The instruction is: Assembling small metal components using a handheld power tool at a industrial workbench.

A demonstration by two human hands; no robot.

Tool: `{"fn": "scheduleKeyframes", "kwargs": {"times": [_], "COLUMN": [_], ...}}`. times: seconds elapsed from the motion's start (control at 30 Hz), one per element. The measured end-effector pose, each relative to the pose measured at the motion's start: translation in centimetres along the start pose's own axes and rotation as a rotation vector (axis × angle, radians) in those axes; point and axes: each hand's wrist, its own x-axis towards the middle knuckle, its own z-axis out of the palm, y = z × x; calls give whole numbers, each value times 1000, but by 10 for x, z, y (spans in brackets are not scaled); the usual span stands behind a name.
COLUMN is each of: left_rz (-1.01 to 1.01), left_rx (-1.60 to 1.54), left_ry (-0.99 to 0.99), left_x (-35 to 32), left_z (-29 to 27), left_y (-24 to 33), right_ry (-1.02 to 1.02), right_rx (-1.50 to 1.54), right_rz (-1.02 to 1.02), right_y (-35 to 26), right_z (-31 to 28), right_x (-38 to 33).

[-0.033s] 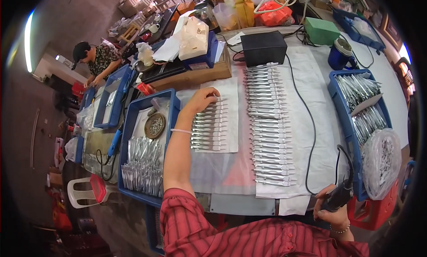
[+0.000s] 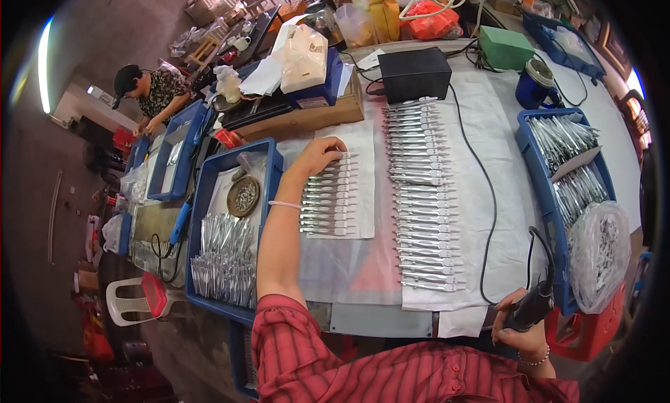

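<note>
My left hand (image 2: 323,156) reaches over the far end of a short row of slim silver metal pieces (image 2: 328,200) laid side by side on white paper. Its fingers are bent together at the farthest pieces; whatever is between the fingertips is hidden. By the table's front edge on the right, my right hand (image 2: 520,330) is wrapped round a black corded electric screwdriver (image 2: 534,307), whose tip is out of sight. A longer row of similar metal pieces (image 2: 427,228) runs down the white cloth (image 2: 481,193) between my hands.
Blue trays of silver pieces stand left (image 2: 273,187) and right (image 2: 522,134); the left one also holds a bowl of small parts (image 2: 243,196). A black box (image 2: 415,75) sits behind the long row, its cable (image 2: 481,166) crossing the cloth. Another person (image 2: 150,96) works far left.
</note>
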Motion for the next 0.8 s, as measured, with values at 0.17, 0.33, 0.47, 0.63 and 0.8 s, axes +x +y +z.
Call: {"fn": "scheduleKeyframes", "kwargs": {"times": [0.17,0.33,0.47,0.63,0.8], "left_rz": [64,136,186,248,324], "left_rx": [29,124,217,213,152], "left_ry": [85,149,267,408,209], "left_x": [-1,-9,-16,-23,-34], "left_z": [4,7,14,32,96], "left_y": [-9,-18,-13,37,123], "right_ry": [3,46,19,26,-13], "right_rx": [-2,57,5,84,-27], "right_rz": [46,119,-1,138,26], "right_y": [4,-4,4,-14,-10], "right_z": [2,7,3,6,2], "right_x": [0,-6,-18,-32,-43]}}
